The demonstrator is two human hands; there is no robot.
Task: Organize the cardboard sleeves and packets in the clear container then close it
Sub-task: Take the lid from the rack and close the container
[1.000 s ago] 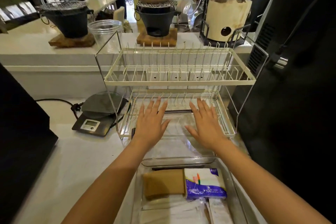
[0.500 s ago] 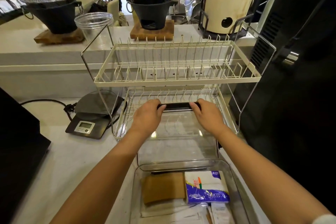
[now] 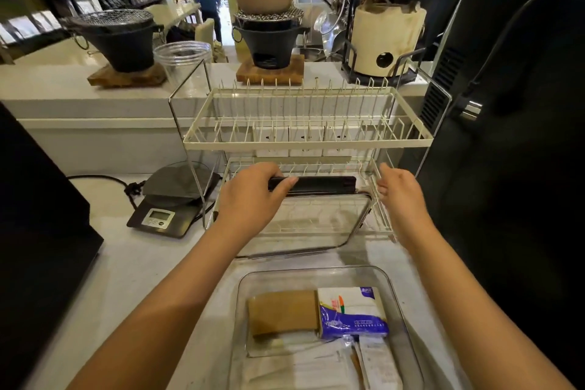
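The clear container (image 3: 395, 294) sits open on the counter right below me. Inside lie brown cardboard sleeves (image 3: 283, 312), a blue-and-white tissue packet (image 3: 351, 310) beside them, and white packets (image 3: 316, 367) nearer me. The clear lid (image 3: 310, 225) with a black handle (image 3: 319, 184) rests tilted on the lower tier of the dish rack. My left hand (image 3: 250, 196) grips the left end of that handle. My right hand (image 3: 400, 191) hovers just right of the lid's far right corner, fingers loosely curled and holding nothing.
A two-tier white wire dish rack (image 3: 307, 139) stands behind the container. A digital scale (image 3: 171, 203) with its cord sits to the left. Black machines flank both sides (image 3: 522, 168). Black grill pots (image 3: 117, 38) and a clear jar (image 3: 182, 60) stand on the raised back counter.
Both hands reached forward onto the lid and gripped its handle. Now the lid is lifted and tilted; my right hand has let go and moved right, while the left hand keeps hold.
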